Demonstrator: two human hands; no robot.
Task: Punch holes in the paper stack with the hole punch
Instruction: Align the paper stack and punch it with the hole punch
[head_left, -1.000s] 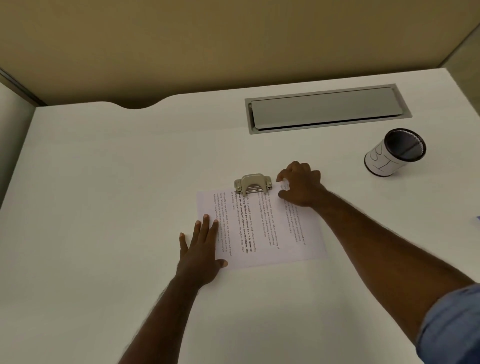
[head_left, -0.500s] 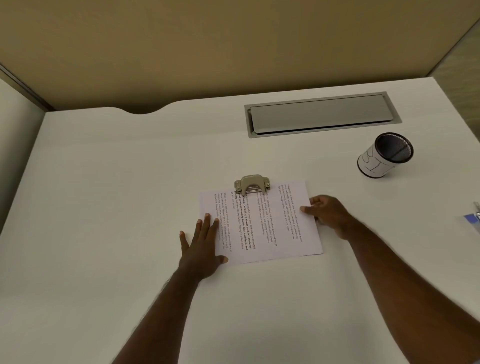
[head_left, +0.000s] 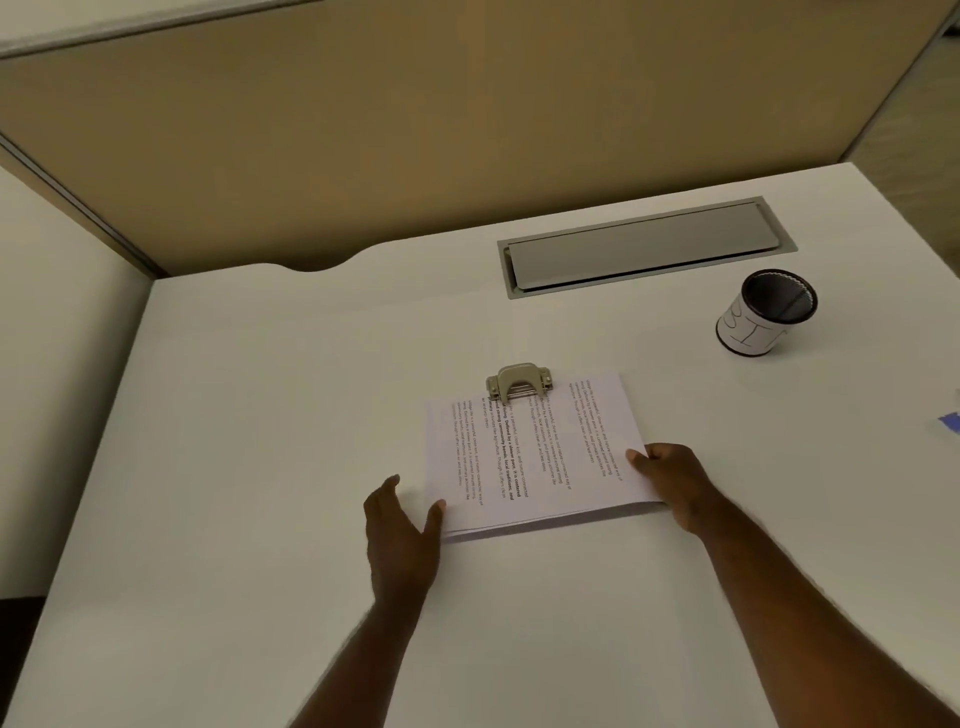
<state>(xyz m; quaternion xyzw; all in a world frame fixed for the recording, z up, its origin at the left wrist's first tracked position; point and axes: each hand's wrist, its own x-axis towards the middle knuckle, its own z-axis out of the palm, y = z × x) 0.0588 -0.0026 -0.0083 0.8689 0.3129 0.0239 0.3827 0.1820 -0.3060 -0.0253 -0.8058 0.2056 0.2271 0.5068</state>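
A white printed paper stack (head_left: 535, 457) lies on the white desk (head_left: 260, 467), its far edge pushed into the beige metal hole punch (head_left: 519, 383). My left hand (head_left: 400, 530) is at the stack's near-left corner, thumb on the top sheet, fingers at the side edge. My right hand (head_left: 675, 480) grips the stack's near-right corner, thumb on top. The near edge of the stack looks slightly lifted off the desk. Neither hand touches the punch.
A grey recessed cable hatch (head_left: 644, 247) is set in the desk at the back. A black cup with a white paper label (head_left: 763, 314) stands at the right. A blue object (head_left: 950, 421) shows at the right edge. A tan partition rises behind the desk.
My right hand left the spot beside the punch and slid down to the stack's near-right corner. My left hand went from lying flat on the paper to holding its near-left corner.
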